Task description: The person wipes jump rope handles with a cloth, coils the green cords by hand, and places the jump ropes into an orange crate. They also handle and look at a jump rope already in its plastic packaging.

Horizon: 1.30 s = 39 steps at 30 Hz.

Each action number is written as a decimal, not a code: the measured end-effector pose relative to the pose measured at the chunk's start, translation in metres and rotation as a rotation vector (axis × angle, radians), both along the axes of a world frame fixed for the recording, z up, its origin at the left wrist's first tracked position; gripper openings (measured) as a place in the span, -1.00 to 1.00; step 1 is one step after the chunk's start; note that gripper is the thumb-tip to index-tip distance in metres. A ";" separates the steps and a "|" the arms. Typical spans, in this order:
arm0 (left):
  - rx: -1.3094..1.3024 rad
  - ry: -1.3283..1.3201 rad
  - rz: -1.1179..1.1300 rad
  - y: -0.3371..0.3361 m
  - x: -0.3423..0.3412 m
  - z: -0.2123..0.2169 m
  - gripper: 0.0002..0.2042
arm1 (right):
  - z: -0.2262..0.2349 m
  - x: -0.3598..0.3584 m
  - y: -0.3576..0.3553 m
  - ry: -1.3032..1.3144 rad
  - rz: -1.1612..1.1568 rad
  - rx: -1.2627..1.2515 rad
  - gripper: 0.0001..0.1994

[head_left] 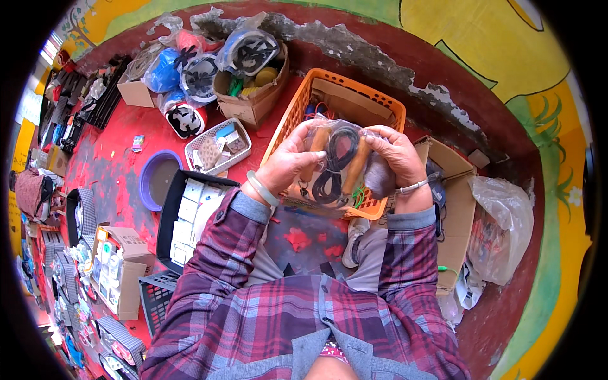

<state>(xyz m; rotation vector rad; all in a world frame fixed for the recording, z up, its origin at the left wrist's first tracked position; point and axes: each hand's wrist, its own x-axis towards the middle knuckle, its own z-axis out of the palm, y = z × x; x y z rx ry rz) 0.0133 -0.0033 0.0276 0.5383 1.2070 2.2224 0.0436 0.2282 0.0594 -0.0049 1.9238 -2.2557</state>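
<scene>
Between my hands is a clear plastic bag [334,190] holding a jump rope [330,166] with a coiled black cord and two wooden handles. My left hand [288,161] grips the bag's left side, thumb over the front. The right hand [400,158] pinches its upper right edge. A greyish bundle [379,177] shows below the right fingers; I cannot make out what it is. Directly beneath, partly hidden by the bag, stands an orange plastic basket [358,82] with cardboard, a red cord and a green cord in it.
Right of the basket are an open cardboard box [457,215] and a clear plastic bag [500,221]. On the left stand a white basket [218,166], a purple basin [147,183] and a black crate [166,221] of small white boxes. Bagged helmets [250,54] and a carton [253,111] line the wall.
</scene>
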 end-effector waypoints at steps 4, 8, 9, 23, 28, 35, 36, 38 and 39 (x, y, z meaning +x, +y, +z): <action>-0.001 0.004 0.077 -0.003 -0.009 -0.013 -0.67 | 0.001 0.000 -0.006 0.005 -0.021 -0.084 -0.76; -0.024 0.009 0.222 -0.001 -0.009 -0.011 -0.73 | 0.002 0.004 -0.010 0.066 -0.049 -0.046 -0.79; -0.040 0.040 0.244 -0.002 -0.009 -0.010 -0.73 | 0.003 0.004 -0.011 0.039 -0.053 -0.074 -0.79; 0.237 -0.075 0.467 0.007 -0.004 -0.005 -0.83 | 0.002 0.003 -0.025 -0.041 -0.082 -0.132 -0.87; 0.292 -0.314 0.359 0.003 -0.013 -0.014 -0.81 | -0.012 -0.005 -0.025 -0.042 -0.147 -0.086 -0.89; 0.185 -0.390 -0.015 -0.006 -0.009 0.008 -0.72 | -0.025 -0.011 -0.013 -0.169 -0.126 -0.320 -0.90; 0.107 -0.322 0.004 -0.005 -0.009 0.004 -0.69 | -0.025 -0.011 -0.014 -0.170 -0.122 -0.331 -0.90; 0.153 -0.323 -0.011 -0.004 -0.011 -0.006 -0.69 | -0.025 -0.012 -0.016 -0.171 -0.115 -0.353 -0.91; 0.173 -0.324 -0.020 -0.003 -0.012 -0.009 -0.69 | -0.025 -0.013 -0.016 -0.172 -0.115 -0.366 -0.91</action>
